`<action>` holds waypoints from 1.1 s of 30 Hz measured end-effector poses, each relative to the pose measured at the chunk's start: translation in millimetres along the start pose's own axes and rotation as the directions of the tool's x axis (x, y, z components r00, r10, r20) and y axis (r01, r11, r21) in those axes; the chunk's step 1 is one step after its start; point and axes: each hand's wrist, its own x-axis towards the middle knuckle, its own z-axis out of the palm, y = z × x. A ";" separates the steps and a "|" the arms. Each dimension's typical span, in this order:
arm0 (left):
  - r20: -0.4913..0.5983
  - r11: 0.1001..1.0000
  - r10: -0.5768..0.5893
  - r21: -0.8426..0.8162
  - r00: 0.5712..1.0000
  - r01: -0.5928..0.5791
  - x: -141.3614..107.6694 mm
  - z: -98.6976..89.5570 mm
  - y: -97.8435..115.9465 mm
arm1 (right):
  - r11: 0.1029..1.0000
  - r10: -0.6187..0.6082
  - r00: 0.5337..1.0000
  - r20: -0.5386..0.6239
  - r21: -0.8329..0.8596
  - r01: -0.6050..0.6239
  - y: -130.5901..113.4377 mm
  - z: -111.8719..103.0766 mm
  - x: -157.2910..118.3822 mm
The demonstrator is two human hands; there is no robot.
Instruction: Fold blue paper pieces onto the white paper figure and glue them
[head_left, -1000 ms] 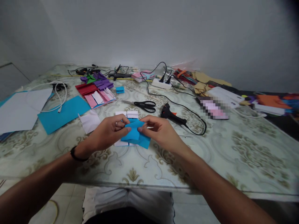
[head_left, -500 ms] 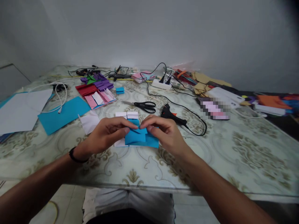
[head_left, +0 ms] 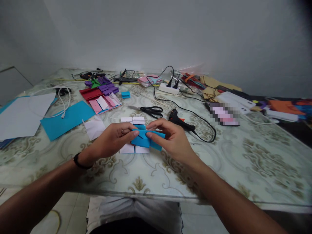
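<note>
Left hand and right hand both pinch folded blue paper over white folded paper on the floral counter. Beyond lie scissors, a glue gun and, near the grey wall, clear plastic packaging, contents unclear. Tiled floor shows below.

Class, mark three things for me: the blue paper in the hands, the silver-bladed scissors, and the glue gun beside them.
Blue paper [head_left: 142,141]: head view, lower part of its folded face.
Scissors [head_left: 142,109]: head view, where blades meet handles.
Glue gun [head_left: 181,123]: head view, middle of its black body.
</note>
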 end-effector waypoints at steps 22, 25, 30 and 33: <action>-0.022 0.925 0.112 0.366 0.994 -0.096 -3.6 -1.8 6.7 | 0.982 0.098 0.990 0.100 -0.168 -0.081 -5.1 -1.0 1.6; -0.025 0.941 0.100 0.327 0.995 -0.086 -3.0 0.0 5.2 | 0.980 0.051 0.994 0.101 -0.197 -0.030 -4.9 0.7 1.1; -0.020 0.934 0.128 0.337 0.992 -0.114 -3.3 2.8 4.9 | 0.976 0.012 0.995 0.104 -0.219 0.012 -4.4 4.9 -0.1; -0.024 0.921 0.127 0.373 0.992 -0.109 -3.5 0.5 7.7 | 0.977 0.039 0.994 0.105 -0.211 -0.016 -5.7 3.2 0.3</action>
